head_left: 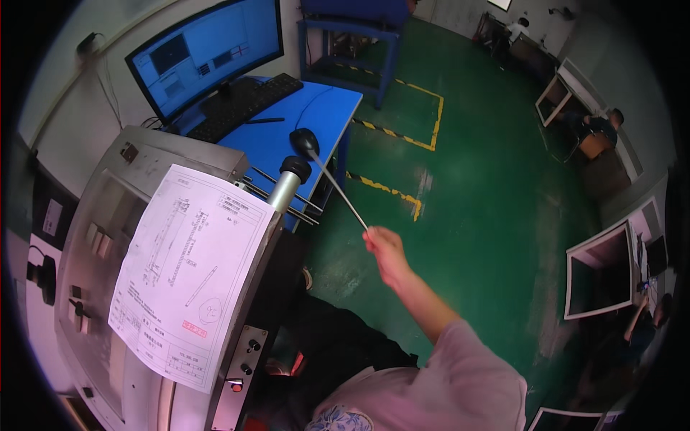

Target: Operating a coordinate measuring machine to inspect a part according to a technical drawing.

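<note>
My right hand reaches out over the floor beside the blue table. Its fingers are closed around one end of a thin, straight metal rod. The rod slants up and left, and its far end overlaps a black computer mouse in the picture; I cannot tell whether they touch. Just left of the rod, a silver cylinder with a black knurled cap sticks out from the machine. A printed drawing sheet lies on the machine's top. My left hand is out of sight.
A monitor and keyboard stand on the table. Several thin rods project from the machine by the capped cylinder. Knobs sit on the machine's control panel. People sit farther off at right, near white frames. Yellow-black tape marks the green floor.
</note>
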The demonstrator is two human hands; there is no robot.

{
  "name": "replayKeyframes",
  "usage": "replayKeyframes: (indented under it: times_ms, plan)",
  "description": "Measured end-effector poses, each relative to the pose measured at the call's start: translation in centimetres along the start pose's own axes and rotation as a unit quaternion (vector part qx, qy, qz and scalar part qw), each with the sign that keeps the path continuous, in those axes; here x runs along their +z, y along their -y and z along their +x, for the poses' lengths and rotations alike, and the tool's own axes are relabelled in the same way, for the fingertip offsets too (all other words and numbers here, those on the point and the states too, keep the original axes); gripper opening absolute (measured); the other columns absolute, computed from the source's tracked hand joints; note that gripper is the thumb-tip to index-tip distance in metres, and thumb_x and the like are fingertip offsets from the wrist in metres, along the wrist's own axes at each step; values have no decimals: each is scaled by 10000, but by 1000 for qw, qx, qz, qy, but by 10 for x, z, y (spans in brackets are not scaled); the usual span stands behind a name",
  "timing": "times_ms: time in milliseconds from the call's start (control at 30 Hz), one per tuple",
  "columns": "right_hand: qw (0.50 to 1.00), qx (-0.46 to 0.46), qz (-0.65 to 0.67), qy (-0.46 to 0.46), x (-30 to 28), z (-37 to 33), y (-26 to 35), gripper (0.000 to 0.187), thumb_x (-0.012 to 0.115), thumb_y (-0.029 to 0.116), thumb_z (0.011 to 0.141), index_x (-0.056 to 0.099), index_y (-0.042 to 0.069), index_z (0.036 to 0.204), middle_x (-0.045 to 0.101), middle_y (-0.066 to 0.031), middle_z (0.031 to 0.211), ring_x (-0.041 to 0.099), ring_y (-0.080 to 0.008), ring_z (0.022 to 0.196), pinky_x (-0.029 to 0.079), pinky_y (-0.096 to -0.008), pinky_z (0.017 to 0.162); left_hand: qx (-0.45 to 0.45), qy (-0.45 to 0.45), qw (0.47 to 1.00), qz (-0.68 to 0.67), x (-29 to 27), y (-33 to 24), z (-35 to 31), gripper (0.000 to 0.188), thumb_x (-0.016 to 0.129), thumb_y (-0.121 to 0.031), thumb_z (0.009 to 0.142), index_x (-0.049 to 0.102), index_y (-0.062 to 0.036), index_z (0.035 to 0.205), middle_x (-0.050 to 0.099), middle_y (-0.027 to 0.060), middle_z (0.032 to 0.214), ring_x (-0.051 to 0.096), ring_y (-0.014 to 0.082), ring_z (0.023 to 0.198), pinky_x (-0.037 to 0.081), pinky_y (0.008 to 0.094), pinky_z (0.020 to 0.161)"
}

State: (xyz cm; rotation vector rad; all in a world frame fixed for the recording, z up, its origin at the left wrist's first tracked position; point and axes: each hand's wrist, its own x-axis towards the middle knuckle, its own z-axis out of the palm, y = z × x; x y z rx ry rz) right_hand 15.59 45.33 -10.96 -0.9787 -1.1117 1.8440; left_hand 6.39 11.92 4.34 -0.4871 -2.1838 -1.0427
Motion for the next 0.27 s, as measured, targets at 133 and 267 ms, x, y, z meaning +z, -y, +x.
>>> replayKeyframes:
  times_ms: [133, 267]
  plan:
    - [998, -8, 51, 36, 2, -53, 4, 136, 483, 171, 768, 488, 46, 715, 453, 2, 674, 418, -74, 649, 341, -201, 618, -46, 400, 882, -244, 38, -58, 4, 151, 459, -78, 731, 529, 37, 800, 527, 108, 683, 492, 180, 621, 380, 261, 573]
    - [987, -143, 3, 68, 24, -90, -10, 225, 542, 228, 734, 480, 12, 756, 444, -61, 792, 403, -141, 742, 324, -279, 716, 16, 479, 829, -289, 77, -77, 4, 146, 496, -72, 689, 522, 6, 809, 506, 136, 708, 500, 250, 644, 395, 283, 591]
